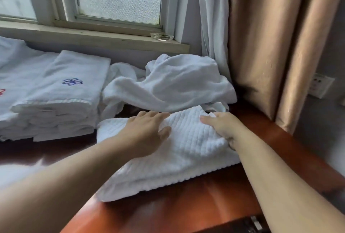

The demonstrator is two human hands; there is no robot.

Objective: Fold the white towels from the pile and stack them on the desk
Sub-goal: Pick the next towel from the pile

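Flattening waffle towel [186, 148] on counter [186, 206]: left hand [147, 132] open, pressing; right hand [222, 128] pinching edge. Next: fold over, likely.

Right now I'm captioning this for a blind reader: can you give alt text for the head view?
Two bare hands work a waffle-textured white towel on a reddish wooden desk: the left hand lies flat, the right hand grips its edge. Behind lie a crumpled towel pile and, left, a folded stack.
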